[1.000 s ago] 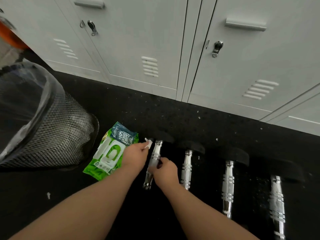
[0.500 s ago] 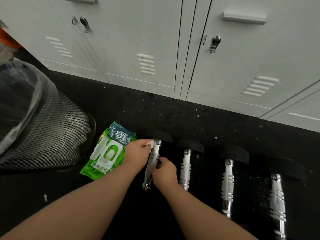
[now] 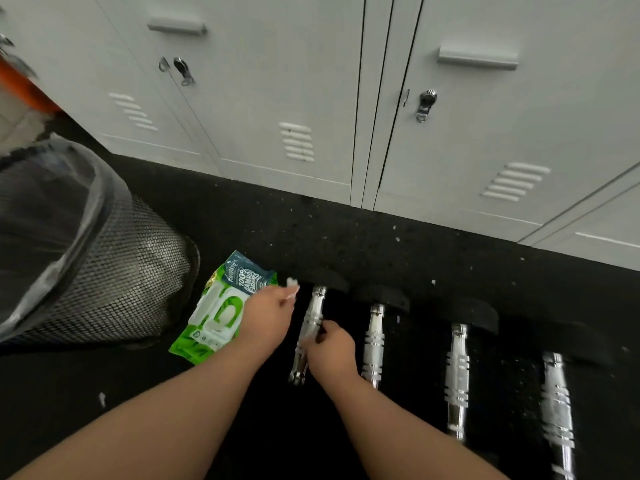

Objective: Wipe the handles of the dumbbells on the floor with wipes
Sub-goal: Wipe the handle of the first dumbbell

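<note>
left hand [image 3: 268, 315]: white wipe [image 3: 292, 289] pinched | right hand [image 3: 330, 351]: leftmost dumbbell handle [image 3: 311, 320] gripped, just right of the wipe | wipes pack [image 3: 221, 306]: lying left of the left hand

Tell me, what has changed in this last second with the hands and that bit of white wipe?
The left hand, pinching the white wipe, has drawn away leftward from the leftmost dumbbell handle, so the wipe now sits clear of the chrome, beside the green wipes pack. The right hand still grips that handle lower down. The other three dumbbells and the mesh bin lie as before.
</note>
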Demonstrator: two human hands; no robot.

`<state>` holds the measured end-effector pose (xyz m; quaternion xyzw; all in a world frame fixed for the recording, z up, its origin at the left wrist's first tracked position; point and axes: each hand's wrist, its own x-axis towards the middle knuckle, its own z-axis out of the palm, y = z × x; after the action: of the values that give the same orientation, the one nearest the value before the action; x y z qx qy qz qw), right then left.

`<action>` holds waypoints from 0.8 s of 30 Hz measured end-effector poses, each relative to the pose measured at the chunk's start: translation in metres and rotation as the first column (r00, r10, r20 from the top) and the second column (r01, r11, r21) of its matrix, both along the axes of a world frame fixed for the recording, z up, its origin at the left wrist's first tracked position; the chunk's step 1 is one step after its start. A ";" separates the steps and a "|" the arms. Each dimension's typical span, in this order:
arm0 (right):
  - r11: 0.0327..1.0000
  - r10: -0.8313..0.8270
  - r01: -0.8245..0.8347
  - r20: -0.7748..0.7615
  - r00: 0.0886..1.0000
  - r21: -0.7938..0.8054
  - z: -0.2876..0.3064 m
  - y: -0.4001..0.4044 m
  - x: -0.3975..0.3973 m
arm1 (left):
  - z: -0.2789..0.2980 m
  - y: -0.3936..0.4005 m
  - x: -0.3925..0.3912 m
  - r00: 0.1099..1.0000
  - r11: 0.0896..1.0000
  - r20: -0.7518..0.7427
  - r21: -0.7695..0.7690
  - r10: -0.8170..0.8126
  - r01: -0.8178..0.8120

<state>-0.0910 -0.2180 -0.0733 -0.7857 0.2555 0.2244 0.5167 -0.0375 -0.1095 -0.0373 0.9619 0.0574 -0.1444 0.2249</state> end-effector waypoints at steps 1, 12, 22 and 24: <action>1.000 -0.004 0.004 0.006 1.000 -0.008 0.001 0.000 -0.001 | 0.000 -0.007 0.004 0.998 0.998 0.001 -0.022 -0.056 0.056; 0.999 -0.033 0.034 -0.034 0.999 0.020 0.002 0.000 0.002 | 0.000 0.010 -0.031 0.942 0.981 -0.275 -0.054 -0.192 0.184; 1.000 0.005 -0.005 0.000 1.000 -0.021 0.002 -0.002 0.003 | -0.034 -0.015 0.008 0.909 0.926 -0.389 -0.267 0.151 -0.268; 1.000 -0.001 0.002 0.007 1.000 -0.023 0.002 -0.002 0.004 | -0.041 -0.007 -0.004 0.842 0.895 -0.527 -0.312 0.115 -0.317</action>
<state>-0.0873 -0.2197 -0.0716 -0.7921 0.2566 0.2182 0.5090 -0.0417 -0.1162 -0.0787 0.8153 0.1936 -0.3676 0.4033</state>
